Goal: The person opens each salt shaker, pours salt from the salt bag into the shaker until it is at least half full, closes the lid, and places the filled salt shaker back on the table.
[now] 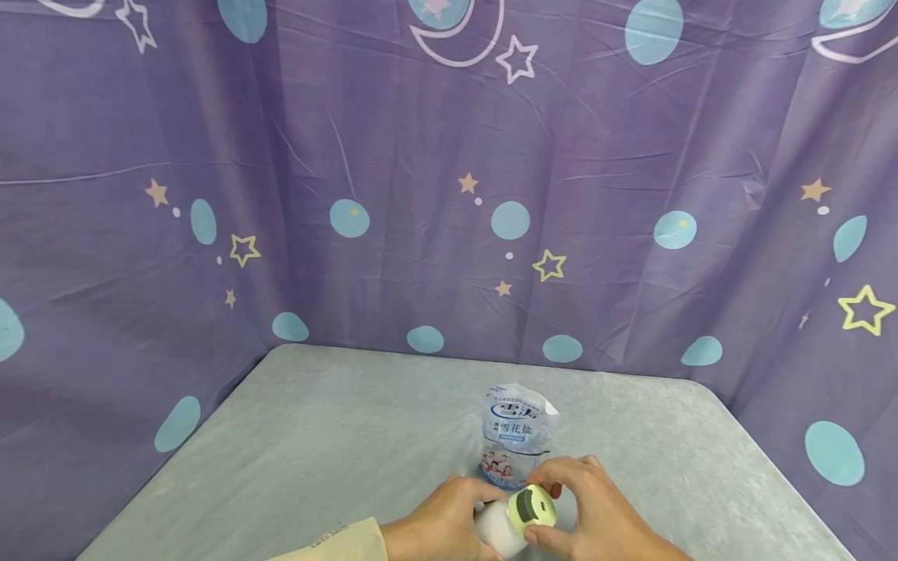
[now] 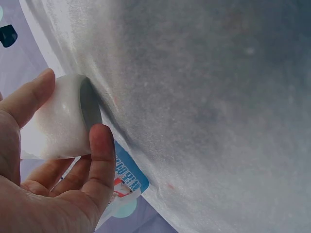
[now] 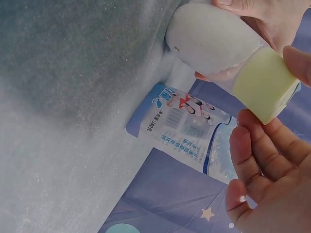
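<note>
A small jar (image 1: 496,531) full of white, salt-like grains leans toward the right near the table's front edge. My left hand (image 1: 443,520) grips its body, thumb on one side and fingers on the other, as the left wrist view shows too. On its mouth sits a pale yellow-green cap (image 3: 265,80) with a dark patch on top. My right hand (image 1: 596,510) pinches this cap between thumb and fingers. Just behind both hands stands a blue and white salt bag (image 1: 515,436), upright, its top edge apparently cut; the jar and fingers hide part of its lower front.
A grey-white cloth covers the table (image 1: 351,436). Purple curtains (image 1: 435,156) with stars, moons and blue dots hang at the back and both sides, close to the table's edges.
</note>
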A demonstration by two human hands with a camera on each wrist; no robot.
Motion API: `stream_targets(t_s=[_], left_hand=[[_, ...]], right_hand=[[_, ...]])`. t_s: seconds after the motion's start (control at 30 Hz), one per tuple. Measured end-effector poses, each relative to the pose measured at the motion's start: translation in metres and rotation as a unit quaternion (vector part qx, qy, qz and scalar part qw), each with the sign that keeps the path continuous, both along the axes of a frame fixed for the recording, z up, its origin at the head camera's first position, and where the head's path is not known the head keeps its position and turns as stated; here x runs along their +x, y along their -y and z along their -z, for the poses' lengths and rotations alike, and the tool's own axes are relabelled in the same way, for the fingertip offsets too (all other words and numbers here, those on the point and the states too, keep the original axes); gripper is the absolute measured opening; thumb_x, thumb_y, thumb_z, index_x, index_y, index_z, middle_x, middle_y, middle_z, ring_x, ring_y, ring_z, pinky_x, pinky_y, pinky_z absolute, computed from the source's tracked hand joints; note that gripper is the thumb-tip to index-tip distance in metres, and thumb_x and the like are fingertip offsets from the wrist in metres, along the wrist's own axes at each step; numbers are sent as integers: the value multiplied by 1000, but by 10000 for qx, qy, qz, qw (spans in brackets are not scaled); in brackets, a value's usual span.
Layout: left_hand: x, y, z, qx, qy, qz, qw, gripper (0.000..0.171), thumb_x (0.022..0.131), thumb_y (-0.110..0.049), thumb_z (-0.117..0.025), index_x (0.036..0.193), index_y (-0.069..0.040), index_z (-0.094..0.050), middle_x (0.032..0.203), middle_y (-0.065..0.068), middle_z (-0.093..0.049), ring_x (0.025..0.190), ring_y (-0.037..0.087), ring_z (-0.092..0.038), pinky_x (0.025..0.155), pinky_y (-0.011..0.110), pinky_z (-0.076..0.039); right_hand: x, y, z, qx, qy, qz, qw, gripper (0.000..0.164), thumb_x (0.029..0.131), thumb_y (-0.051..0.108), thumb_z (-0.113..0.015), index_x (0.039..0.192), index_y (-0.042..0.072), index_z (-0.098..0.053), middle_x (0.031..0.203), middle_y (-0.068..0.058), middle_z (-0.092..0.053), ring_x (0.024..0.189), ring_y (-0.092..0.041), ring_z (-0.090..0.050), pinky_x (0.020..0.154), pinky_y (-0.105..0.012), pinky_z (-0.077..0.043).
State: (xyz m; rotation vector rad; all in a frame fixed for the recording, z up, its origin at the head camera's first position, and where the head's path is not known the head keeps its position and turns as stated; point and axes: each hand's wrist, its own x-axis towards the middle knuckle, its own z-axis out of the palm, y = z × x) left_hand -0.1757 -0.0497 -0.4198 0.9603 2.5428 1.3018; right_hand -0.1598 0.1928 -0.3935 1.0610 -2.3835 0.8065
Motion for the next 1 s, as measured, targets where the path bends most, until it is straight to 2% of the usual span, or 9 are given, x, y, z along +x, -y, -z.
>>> stream_targets(t_s=[0.27, 0.53, 0.8, 0.9, 1.0], left_hand=[[-1, 0, 1, -97, -76, 24, 9999, 55, 62, -6, -97, 112, -18, -78, 98, -17, -72, 81, -2, -61, 69, 18, -51], [-1, -1, 1, -105, -105, -27, 9999, 55, 61, -6, -97, 112, -19, -78, 97, -17, -71, 80, -2, -61, 69, 19, -51], [-1, -1, 2, -100, -65, -67, 9999, 54, 61, -6, -97, 110, -19, -79, 97, -17, -71, 80, -2, -61, 69, 19, -52], [-2, -1, 2, -78, -26, -77, 9999, 54, 61, -7, -97, 110, -19, -79, 98, -17, -72, 81, -2, -61, 69, 20, -52], [-3, -1, 3, -25, 58, -74, 10000, 54, 61, -6, -97, 110, -19, -79, 97, -16, -72, 80, -1, -61, 68, 20, -52]], right_hand=[[3, 3, 1, 23, 134, 488, 9987, 32, 75, 46, -89, 88, 43, -61, 80, 29, -53, 77, 0, -47, 69, -26, -36], [1, 6, 4, 53, -231, 859, 9960, 37, 74, 53, -87, 73, 41, -52, 69, 30, -46, 67, 3, -44, 65, -21, -33], [-3, 6, 3, -60, -170, 572, 9982, 35, 77, 52, -86, 74, 40, -54, 66, 30, -49, 61, 5, -48, 58, -16, -37], [-2, 5, 3, 0, -113, 621, 9980, 32, 76, 54, -86, 79, 42, -57, 69, 30, -50, 65, 3, -47, 62, -18, -36], [0, 3, 3, 64, -148, 613, 9980, 33, 73, 55, -88, 90, 42, -62, 78, 31, -53, 73, 2, -48, 68, -23, -35]])
